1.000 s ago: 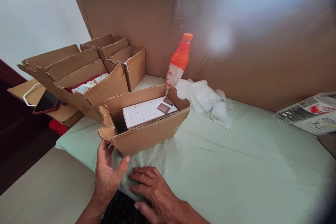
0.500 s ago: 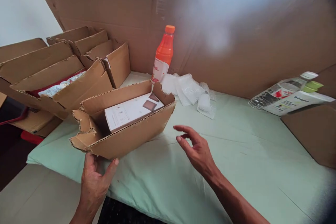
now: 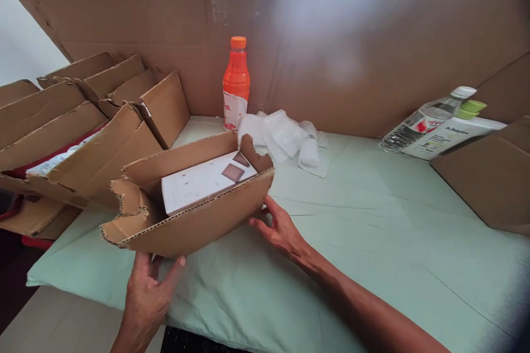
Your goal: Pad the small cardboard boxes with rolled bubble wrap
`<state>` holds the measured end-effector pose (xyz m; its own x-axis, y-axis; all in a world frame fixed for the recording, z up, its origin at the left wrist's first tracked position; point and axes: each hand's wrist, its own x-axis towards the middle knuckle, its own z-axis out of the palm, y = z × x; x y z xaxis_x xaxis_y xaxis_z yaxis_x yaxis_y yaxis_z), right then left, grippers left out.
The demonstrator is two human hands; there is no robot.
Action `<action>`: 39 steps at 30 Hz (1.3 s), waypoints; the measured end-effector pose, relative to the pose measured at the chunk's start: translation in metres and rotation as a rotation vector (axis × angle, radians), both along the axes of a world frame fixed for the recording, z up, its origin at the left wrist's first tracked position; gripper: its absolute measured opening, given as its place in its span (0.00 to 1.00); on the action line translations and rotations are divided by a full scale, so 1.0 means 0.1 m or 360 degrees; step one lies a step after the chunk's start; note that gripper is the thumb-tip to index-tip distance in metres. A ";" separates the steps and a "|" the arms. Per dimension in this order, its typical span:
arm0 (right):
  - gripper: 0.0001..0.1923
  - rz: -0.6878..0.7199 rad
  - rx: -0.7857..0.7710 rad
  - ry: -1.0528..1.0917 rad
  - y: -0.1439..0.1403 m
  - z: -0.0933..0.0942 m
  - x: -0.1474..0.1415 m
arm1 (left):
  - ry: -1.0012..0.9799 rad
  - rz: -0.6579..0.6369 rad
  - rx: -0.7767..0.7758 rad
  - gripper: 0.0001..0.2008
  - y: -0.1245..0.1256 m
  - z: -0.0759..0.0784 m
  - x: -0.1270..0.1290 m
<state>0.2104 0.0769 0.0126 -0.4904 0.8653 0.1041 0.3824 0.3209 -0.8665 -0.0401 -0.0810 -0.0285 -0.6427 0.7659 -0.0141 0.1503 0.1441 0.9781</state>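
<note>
Both hands take hold of the torn cardboard tray (image 3: 194, 220) on the green-clothed table (image 3: 372, 231): the left hand (image 3: 144, 292) cups its near left corner, the right hand (image 3: 279, 229), fingers spread, touches its right end. A white box (image 3: 202, 179) lies inside. A firm two-sided grip seems needed next.

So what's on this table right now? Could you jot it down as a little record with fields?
surface: pale green cloth
left hand: under the near left corner of the cardboard tray
right hand: at the tray's right end
inside tray: white box
behind: orange bottle, bubble wrap
far right: two bottles lying down
left: more cardboard trays
</note>
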 end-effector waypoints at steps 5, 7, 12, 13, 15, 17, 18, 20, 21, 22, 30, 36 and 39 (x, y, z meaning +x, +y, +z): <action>0.18 -0.0392 0.0062 -0.0223 -0.40 -0.06 0.71 | 0.0125 -0.0332 -0.0171 0.26 0.16 0.01 0.33; 0.17 -0.0561 0.0060 -0.0302 -0.61 -0.13 0.97 | 0.0271 -0.0392 -0.0143 0.24 0.24 0.05 0.49; 0.16 -0.0738 0.0048 -0.0354 -1.00 -0.26 1.26 | 0.0344 -0.0539 -0.0067 0.21 0.36 0.13 0.68; 0.16 -0.0721 0.0065 -0.0339 -1.01 -0.27 1.25 | 0.0343 -0.0542 -0.0097 0.21 0.38 0.12 0.67; 0.18 -0.0646 0.0096 -0.0298 -0.96 -0.24 1.20 | 0.0308 -0.0531 -0.0161 0.23 0.43 0.10 0.59; 0.22 -0.0530 0.0098 -0.0254 -0.83 -0.18 1.10 | 0.0199 -0.0488 -0.0175 0.25 0.49 0.09 0.49; 0.25 -0.0459 0.0087 -0.0231 -0.74 -0.15 1.04 | 0.0132 -0.0449 -0.0159 0.26 0.53 0.09 0.44; 0.30 -0.0326 0.0071 -0.0160 -0.54 -0.09 0.90 | 0.0034 -0.0350 -0.0126 0.28 0.62 0.11 0.35; 0.32 -0.0267 0.0064 -0.0115 -0.44 -0.07 0.83 | 0.0014 -0.0302 -0.0121 0.28 0.66 0.13 0.32; 0.34 -0.0217 0.0063 -0.0067 -0.34 -0.06 0.77 | 0.0011 -0.0268 -0.0124 0.28 0.71 0.14 0.29; 0.34 -0.0010 0.0033 0.0022 0.03 -0.13 0.81 | 0.0008 -0.0132 -0.0040 0.30 0.90 0.06 0.27; 0.15 -0.0464 0.0569 -0.0329 0.73 -0.16 1.30 | 0.0052 -0.0091 -0.0031 0.34 0.89 -0.03 0.28; 0.18 -0.0653 0.0672 -0.0728 1.15 -0.19 1.35 | 0.0071 -0.0116 -0.0014 0.34 0.89 -0.06 0.26</action>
